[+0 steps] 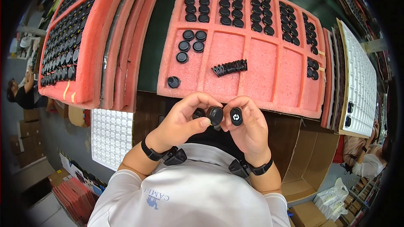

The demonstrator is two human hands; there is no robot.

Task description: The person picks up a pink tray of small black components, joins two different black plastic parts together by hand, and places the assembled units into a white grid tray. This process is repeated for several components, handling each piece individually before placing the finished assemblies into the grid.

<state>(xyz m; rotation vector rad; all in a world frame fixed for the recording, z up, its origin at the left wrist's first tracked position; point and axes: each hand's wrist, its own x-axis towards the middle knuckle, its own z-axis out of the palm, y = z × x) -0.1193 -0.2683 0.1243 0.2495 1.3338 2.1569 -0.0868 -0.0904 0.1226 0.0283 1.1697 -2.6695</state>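
Observation:
My left hand (179, 120) is closed, thumb and fingers gripping a round black cap-like part (215, 115). A second dark piece (198, 113) shows between its fingers, partly hidden. Close beside it, my right hand (253, 132) pinches an oval black piece (236, 117) with a white mark on its face. Both hands are just in front of a pink foam tray (263, 69) with compartments. Round black parts (230, 6) fill its far row, and several more (188, 46) sit in the near left compartment. A line of thin black pieces (229, 67) lies across a divider.
On the left, stacked pink foam trays (115, 54) carry more black parts. White gridded trays stand at the right (360, 71) and lower left (110, 136). Below the table edge at right is an open cardboard box (309, 155). Other people work at far left and right.

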